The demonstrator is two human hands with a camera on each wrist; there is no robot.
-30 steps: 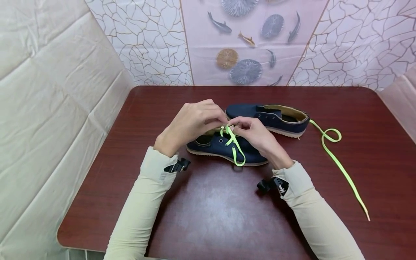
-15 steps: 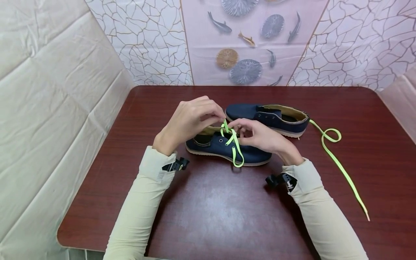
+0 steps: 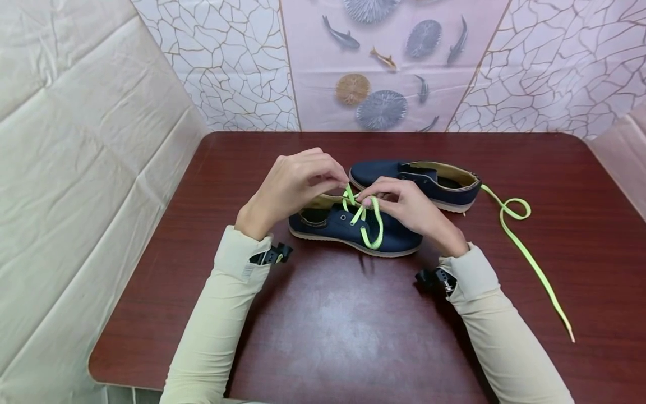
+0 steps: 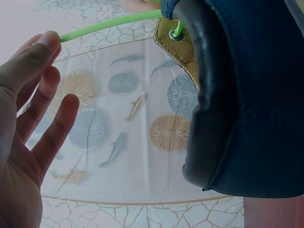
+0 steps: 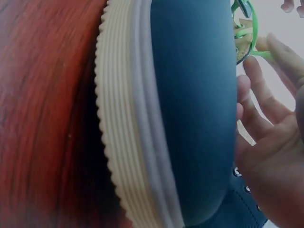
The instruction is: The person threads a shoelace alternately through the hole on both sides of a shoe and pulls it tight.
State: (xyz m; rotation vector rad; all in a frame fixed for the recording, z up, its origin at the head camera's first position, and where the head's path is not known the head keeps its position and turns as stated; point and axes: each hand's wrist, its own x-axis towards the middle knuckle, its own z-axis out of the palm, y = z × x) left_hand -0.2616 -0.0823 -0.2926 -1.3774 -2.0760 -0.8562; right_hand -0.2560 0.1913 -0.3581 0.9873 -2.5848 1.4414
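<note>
Plainly, lace (image 4: 111,23) between left fingers (image 4: 46,43)

The table (image 3: 328,325) gave room in front of the near shoe (image 3: 325,231). Behind the right hand (image 3: 406,205), the far shoe (image 3: 431,185) barred the way (a loose lace (image 3: 529,257) trailed off rightward).

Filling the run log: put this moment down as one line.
left fingers: pinch lace; right fingers: pinch lace; near shoe: upright, partly laced; far shoe: looks unlaced; loose lace: on table beside far shoe
</note>
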